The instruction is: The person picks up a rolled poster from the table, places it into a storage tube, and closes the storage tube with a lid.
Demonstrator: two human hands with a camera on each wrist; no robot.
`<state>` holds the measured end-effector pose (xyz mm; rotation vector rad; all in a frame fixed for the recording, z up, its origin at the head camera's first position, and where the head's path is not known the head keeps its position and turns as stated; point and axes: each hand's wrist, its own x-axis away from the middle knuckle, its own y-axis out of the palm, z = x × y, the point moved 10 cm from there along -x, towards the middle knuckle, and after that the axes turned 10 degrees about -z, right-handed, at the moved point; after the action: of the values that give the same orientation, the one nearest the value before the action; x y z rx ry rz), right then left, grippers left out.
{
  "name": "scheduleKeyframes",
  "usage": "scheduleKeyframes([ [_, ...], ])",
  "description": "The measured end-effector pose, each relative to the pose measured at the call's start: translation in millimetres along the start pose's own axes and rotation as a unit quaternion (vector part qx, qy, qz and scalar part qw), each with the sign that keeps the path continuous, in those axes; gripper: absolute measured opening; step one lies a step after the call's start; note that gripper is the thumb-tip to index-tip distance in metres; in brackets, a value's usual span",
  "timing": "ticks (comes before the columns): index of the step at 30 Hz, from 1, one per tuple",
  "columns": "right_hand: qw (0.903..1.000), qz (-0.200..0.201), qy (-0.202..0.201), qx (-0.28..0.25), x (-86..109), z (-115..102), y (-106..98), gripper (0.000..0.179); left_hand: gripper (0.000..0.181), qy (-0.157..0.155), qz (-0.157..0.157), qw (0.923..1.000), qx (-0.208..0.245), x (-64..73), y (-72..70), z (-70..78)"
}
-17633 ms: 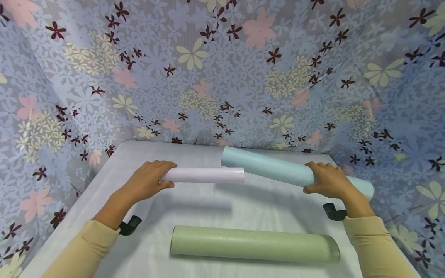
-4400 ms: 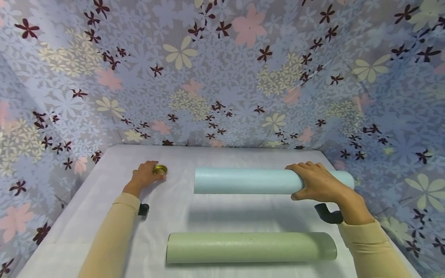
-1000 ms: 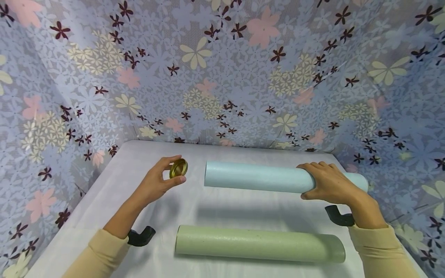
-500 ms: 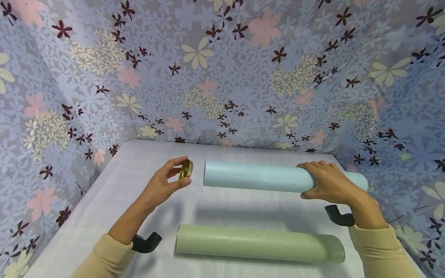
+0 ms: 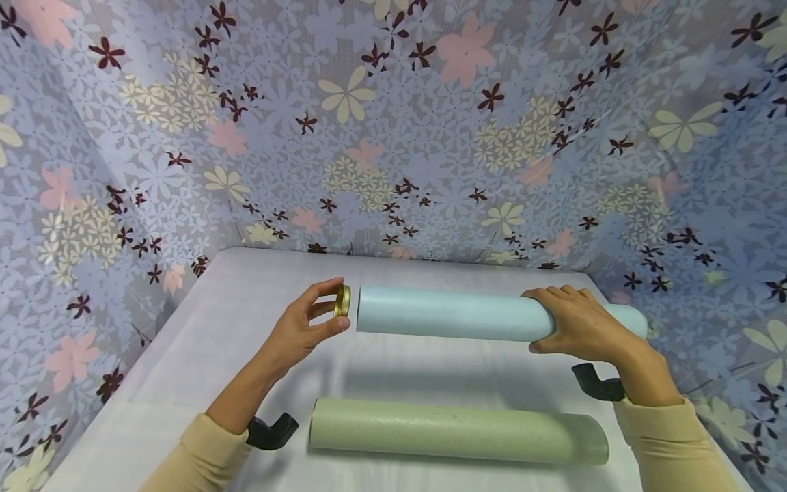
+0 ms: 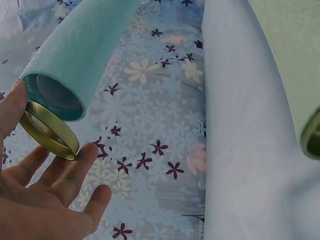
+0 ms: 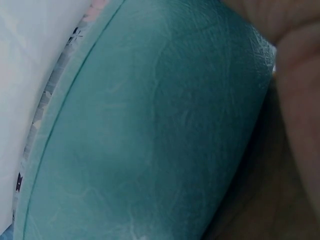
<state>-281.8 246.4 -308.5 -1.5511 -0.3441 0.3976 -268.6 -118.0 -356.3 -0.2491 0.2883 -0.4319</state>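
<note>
My left hand [image 5: 301, 324] pinches a shallow gold metal cap [image 5: 342, 301] by its rim, between thumb and fingertips. The cap stands on edge just left of the open end of a light blue tube [image 5: 449, 314], with a narrow gap between them in the head view. My right hand [image 5: 574, 321] grips this tube near its right end and holds it above the table, roughly level. In the left wrist view the gold cap [image 6: 50, 131] is tilted below the tube's mouth [image 6: 55, 95], where something paler shows inside. The blue tube [image 7: 125, 125] fills most of the right wrist view.
A green tube [image 5: 458, 432] lies across the front of the white-covered table [image 5: 264, 266]; its left end [image 6: 312, 137] looks metal-edged in the left wrist view. Flowered cloth [image 5: 393, 137] hangs behind and at both sides. Black wrist mounts [image 5: 273, 430] jut from both wrists.
Over the last second my left hand has brought the gold cap rightward to the blue tube's end and turned it edge-on. The pale pink tube held much earlier is out of sight.
</note>
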Motion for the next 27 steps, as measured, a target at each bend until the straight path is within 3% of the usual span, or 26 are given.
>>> scheduleKeyframes([
  [13,1.0,-0.002,0.002,0.003,-1.7,-1.8,0.9,0.076,0.062,0.024,-0.021,0.998,0.055,-5.4,14.8,6.2],
  [27,1.0,0.004,-0.001,-0.005,-1.3,-0.5,2.8,0.076,0.061,0.036,-0.025,0.9961,0.076,-9.2,22.7,6.8],
])
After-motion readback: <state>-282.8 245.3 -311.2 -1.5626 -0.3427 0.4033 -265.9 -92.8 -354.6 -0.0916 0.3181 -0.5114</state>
